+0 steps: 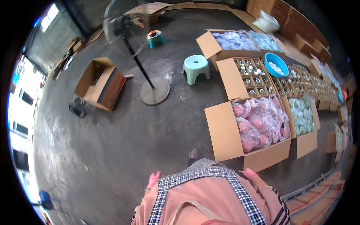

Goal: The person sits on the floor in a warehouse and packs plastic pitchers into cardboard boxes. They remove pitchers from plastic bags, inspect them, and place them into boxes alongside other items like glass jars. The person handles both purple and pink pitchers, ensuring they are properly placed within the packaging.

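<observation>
My left hand (153,179), in a pink glove, hangs beside my body over the dark floor. It holds nothing I can see, and its fingers look slightly apart. On my other side, my right hand (248,173), also pink-gloved, is low near the front flap of an open cardboard box (267,154). Its fingers appear loosely stretched with nothing visible in them; I cannot tell whether they touch the flap. Inside that box lie several pink rounded items (258,122) wrapped in clear plastic bags.
Beyond stand a divided carton (243,89) of silver-topped pieces, a blue basin (276,56) holding white items, and a box of green bagged items (301,116). A pale green stool (196,67), a pedestal fan (154,91) and an open carton (100,84) stand on the floor.
</observation>
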